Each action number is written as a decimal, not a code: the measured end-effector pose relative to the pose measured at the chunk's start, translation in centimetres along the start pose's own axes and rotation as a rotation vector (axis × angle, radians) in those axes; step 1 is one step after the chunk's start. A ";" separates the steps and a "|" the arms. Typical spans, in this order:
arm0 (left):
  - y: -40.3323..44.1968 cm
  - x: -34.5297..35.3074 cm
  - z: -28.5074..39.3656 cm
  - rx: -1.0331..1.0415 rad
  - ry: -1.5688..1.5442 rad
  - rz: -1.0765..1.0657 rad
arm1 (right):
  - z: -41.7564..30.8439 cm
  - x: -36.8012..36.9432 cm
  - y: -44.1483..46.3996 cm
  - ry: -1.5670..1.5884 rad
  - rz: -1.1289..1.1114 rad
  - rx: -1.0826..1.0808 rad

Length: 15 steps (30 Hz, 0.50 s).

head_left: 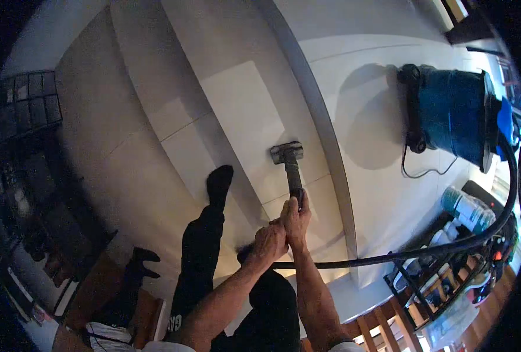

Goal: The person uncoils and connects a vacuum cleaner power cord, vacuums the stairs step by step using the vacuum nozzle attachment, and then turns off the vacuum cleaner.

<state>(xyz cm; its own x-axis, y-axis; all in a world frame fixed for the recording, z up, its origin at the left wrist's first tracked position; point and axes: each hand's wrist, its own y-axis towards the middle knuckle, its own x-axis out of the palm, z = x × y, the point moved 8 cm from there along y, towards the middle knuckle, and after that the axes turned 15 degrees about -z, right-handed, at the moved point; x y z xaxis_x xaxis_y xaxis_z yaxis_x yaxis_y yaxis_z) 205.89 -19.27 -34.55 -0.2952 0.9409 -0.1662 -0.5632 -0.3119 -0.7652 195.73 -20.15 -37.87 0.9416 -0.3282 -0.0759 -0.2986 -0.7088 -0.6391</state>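
Note:
My right hand (pixel 296 220) is closed round the dark vacuum wand (pixel 294 176). Just below and to its left, my left hand (pixel 271 242) is wrapped about the rear end of the same wand, where its fingers are partly hidden. At the far end, a wide vacuum nozzle (pixel 287 152) rests on a pale tiled stair step (pixel 237 88). From near my hands a black hose (pixel 389 256) runs right and curves up to a blue canister vacuum (pixel 451 114), which stands on the pale floor.
The stairs have several levels, with a raised edge (pixel 313 94) right of the nozzle. My black-socked foot (pixel 219 183) is on a step. A crowded rack (pixel 430 281) stands lower right. Another person's dark-clothed leg (pixel 132 287) shows lower left; a dark grid-fronted unit (pixel 29 102) is at far left.

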 end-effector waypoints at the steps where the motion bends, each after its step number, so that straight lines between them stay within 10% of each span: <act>1: -0.3 -1.3 -0.6 0.020 -0.075 0.057 | -1.5 1.0 0.3 -0.119 0.022 -0.062; 8: 8.8 -22.4 0.9 0.119 0.102 0.408 | -14.2 9.1 18.8 -0.246 -0.054 -0.387; 15: 2.8 -9.9 -0.4 -0.016 -0.012 0.133 | -6.7 5.6 8.3 -0.340 -0.071 0.021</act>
<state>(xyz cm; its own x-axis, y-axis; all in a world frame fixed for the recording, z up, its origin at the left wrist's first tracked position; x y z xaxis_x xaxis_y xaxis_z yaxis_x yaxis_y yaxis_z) 207.55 -29.44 -35.32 -0.3758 0.8897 -0.2594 -0.5058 -0.4315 -0.7470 197.48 -32.04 -38.44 0.9591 -0.0491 -0.2788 -0.2303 -0.7082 -0.6673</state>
